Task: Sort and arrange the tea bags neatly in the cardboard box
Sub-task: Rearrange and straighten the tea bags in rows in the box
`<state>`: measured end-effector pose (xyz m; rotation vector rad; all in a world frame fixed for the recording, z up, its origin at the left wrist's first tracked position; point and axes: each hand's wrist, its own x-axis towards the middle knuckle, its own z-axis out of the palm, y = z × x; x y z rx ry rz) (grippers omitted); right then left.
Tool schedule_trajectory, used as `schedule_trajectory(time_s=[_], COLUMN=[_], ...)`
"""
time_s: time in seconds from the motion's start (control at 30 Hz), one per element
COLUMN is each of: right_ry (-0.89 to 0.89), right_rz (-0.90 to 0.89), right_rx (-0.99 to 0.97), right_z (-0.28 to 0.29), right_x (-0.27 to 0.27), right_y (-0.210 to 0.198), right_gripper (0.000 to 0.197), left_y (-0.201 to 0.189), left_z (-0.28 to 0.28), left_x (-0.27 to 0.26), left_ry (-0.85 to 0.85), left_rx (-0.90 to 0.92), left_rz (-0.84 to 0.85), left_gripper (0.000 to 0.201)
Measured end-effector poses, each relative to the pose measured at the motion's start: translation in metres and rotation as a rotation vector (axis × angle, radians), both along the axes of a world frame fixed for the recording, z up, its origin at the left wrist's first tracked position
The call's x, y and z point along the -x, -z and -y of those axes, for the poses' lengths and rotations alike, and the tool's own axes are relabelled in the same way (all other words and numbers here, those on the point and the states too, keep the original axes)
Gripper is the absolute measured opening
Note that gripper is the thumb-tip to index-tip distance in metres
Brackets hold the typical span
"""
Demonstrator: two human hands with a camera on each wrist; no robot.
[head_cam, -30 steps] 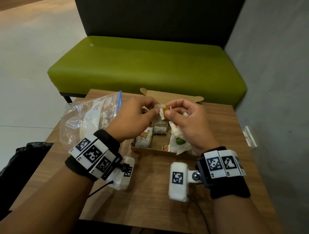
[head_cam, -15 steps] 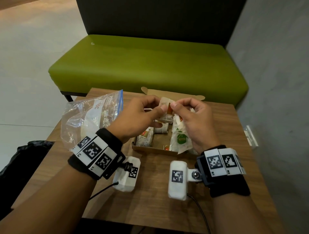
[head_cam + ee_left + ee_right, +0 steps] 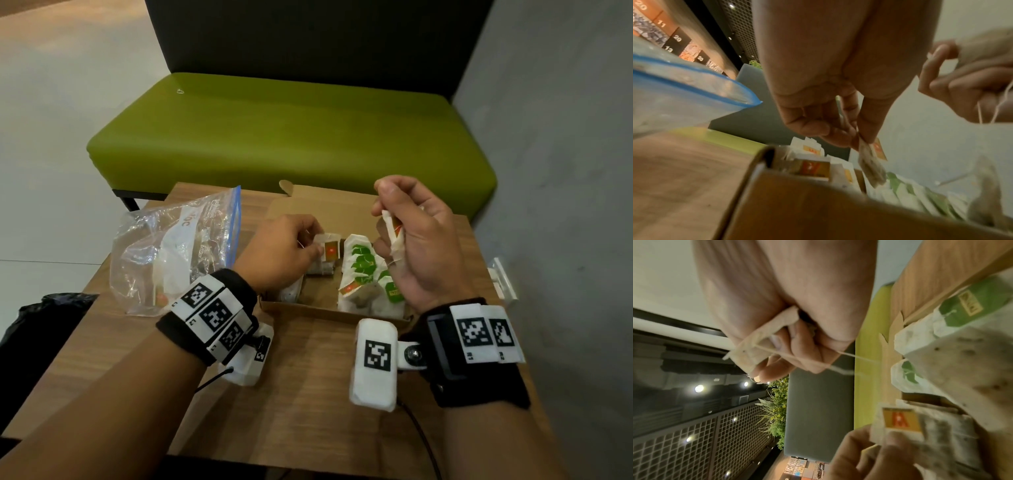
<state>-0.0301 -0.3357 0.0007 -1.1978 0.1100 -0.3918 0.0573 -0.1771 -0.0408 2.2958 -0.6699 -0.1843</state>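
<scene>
Head view, centre frame: left hand [image 3: 284, 250] pinches an orange-tagged tea bag [image 3: 329, 248] over the cardboard box [image 3: 308, 308]; right hand [image 3: 414, 246] grips another; next, probably slot it upright.

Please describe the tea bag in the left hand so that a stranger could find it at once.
On the wooden table stands an open cardboard box. Over its left half, the left hand pinches one tea bag upright. Its tag is orange and red, unlike the green-tagged bags in the row to its right.
</scene>
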Motion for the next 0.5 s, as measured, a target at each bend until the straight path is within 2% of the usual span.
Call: schedule_trajectory(time_s=[0.13, 0.3, 0.5], right_ry=[-0.008, -0.007, -0.011], right_rz=[0.013, -0.024, -0.054], right_rx=[-0.072, -0.110, -0.128], right_z=[0.004, 0.005, 0.005], right_x=[0.000, -0.001, -0.001], right_y=[0.001, 0.007, 0.011], right_gripper=[0.003, 0.005, 0.006], left_y=[0.007, 0.020, 0.022], left_z=[0.012, 0.021, 0.024], left_x=[-0.003, -0.008, -0.007], left_ry=[0.024, -0.059, -0.122], left_rx=[-0.178, -0.369, -0.463], left_rz=[0.057, 0.124, 0.231], left_gripper=[0.005, 0.017, 0.022])
